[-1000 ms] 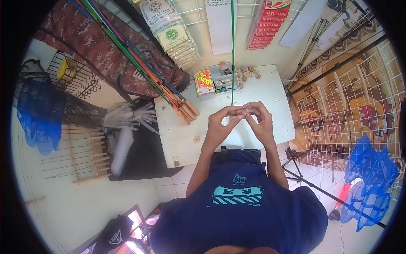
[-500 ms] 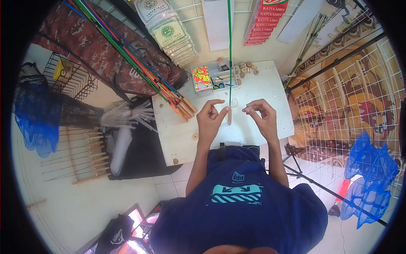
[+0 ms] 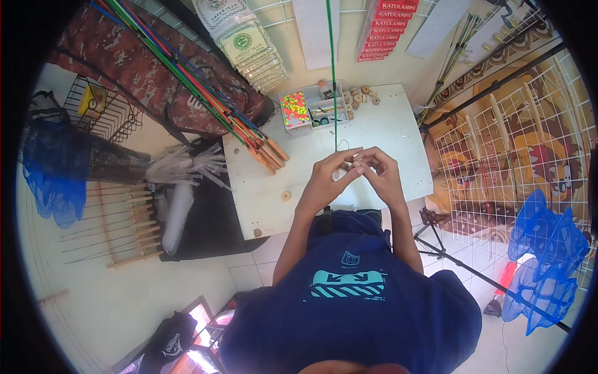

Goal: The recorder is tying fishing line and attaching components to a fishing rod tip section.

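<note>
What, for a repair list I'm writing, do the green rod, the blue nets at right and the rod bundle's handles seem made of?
Green rod: perhaps fiberglass or plastic, smooth-looking; it is thin and evenly coloured.
Blue nets: probably synthetic mesh, sheer finish; they are see-through and hang in folds.
Bundle's handles: likely wood, smooth; tan coloured, coating unclear.

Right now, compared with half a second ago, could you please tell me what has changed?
The left hand has moved rightward to the right hand, closing the gap between them; the right hand has barely shifted. Whether anything was taken hold of or let go is too small to tell. The bundle of rods and the bright beads stayed in place.
</note>
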### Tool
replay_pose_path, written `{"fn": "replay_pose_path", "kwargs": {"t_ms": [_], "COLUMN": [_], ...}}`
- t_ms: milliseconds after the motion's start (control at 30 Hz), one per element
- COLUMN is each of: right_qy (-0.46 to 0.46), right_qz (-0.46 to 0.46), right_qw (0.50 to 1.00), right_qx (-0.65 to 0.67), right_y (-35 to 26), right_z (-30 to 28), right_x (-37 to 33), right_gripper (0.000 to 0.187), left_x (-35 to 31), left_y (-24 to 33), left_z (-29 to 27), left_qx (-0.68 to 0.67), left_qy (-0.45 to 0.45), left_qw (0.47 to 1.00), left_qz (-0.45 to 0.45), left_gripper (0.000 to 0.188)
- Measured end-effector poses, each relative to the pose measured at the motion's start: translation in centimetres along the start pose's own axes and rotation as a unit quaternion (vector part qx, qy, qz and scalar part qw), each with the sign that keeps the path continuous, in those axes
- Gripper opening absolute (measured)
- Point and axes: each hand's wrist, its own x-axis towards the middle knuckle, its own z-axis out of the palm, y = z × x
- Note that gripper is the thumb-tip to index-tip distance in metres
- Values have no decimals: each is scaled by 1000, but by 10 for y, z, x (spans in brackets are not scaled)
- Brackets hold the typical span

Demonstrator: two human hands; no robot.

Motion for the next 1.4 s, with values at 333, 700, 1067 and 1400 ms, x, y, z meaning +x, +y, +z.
{"fn": "replay_pose_path", "kwargs": {"t_ms": [333, 700, 1067, 1400], "right_qy": [16, 138, 295, 485], "right_qz": [52, 63, 78, 144], "right_qw": [998, 988, 951, 846], "right_qx": [29, 24, 50, 171], "right_y": [-9, -5, 64, 213], "right_z": [-33, -99, -196, -288], "right_x": [-10, -10, -14, -20], "right_gripper": [14, 14, 21, 14], "left_x": [-4, -4, -38, -79], "left_y": [-26, -17, -22, -35], "left_z": [26, 6, -58, -91], "left_qx": [-73, -14, -2, 40], "left_qy": [24, 210, 464, 669], "left_qw": [991, 968, 879, 742], "left_qz": [-109, -138, -110, -17], "left_gripper": [18, 8, 13, 24]}}
